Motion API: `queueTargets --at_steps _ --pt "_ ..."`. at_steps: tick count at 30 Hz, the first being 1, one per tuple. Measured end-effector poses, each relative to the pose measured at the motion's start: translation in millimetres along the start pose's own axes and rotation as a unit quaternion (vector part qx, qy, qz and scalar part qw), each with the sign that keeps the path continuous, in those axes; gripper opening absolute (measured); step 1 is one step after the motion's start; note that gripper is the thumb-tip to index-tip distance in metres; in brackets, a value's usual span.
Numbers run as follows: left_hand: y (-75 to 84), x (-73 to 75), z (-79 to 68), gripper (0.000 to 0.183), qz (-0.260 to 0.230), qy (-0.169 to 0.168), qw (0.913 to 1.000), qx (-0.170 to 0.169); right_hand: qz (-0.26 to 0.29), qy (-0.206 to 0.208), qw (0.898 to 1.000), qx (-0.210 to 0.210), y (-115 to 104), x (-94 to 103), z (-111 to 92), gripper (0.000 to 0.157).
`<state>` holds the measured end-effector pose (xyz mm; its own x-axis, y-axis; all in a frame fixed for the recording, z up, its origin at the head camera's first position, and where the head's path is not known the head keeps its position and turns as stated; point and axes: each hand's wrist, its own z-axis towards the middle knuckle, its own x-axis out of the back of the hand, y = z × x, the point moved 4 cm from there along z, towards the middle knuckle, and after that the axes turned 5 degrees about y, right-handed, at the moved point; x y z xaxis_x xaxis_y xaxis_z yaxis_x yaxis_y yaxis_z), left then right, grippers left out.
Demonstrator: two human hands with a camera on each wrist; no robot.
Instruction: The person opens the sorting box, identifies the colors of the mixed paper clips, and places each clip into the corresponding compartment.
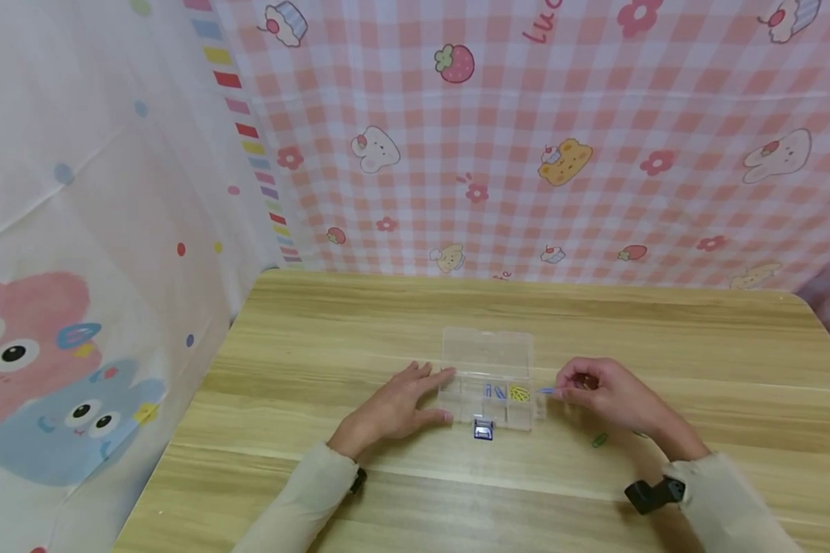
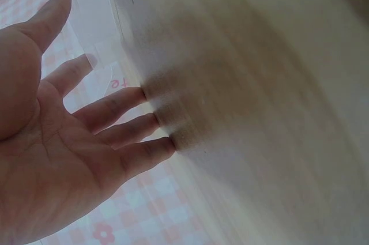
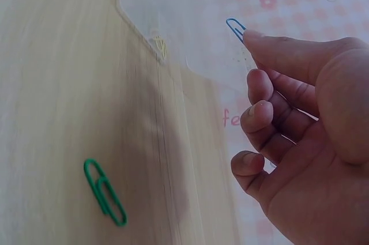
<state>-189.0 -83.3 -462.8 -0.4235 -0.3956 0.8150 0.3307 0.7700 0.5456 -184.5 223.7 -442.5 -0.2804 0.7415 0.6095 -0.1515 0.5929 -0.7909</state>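
A clear plastic compartment box (image 1: 519, 418) lies on the table with its lid (image 1: 487, 353) tipped back. Yellow paper clips (image 1: 519, 393) fill one compartment, and blue paper clips (image 1: 499, 392) lie in the one left of it. My right hand (image 1: 605, 392) pinches a blue paper clip (image 3: 235, 27) between thumb and forefinger, just off the box's right side. At the box's left end, my left hand (image 1: 404, 401) has its fingers spread, with thumb and forefinger at the box edge. In the left wrist view, other fingertips (image 2: 164, 144) touch the tabletop.
A green paper clip (image 3: 105, 192) lies on the table near my right wrist, with another small clip (image 1: 640, 435) partly hidden beside the wrist. A small dark-blue and clear piece (image 1: 483, 429) sits at the box's front edge. A checked cloth (image 1: 415, 192) hangs behind the table.
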Motion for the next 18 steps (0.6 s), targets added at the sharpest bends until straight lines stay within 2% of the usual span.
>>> queueTargets --at_steps 18 --pt "0.3 0.4 0.5 0.069 0.000 0.001 1.0000 -0.002 0.008 -0.014 1.000 0.027 -14 -20.6 21 0.004"
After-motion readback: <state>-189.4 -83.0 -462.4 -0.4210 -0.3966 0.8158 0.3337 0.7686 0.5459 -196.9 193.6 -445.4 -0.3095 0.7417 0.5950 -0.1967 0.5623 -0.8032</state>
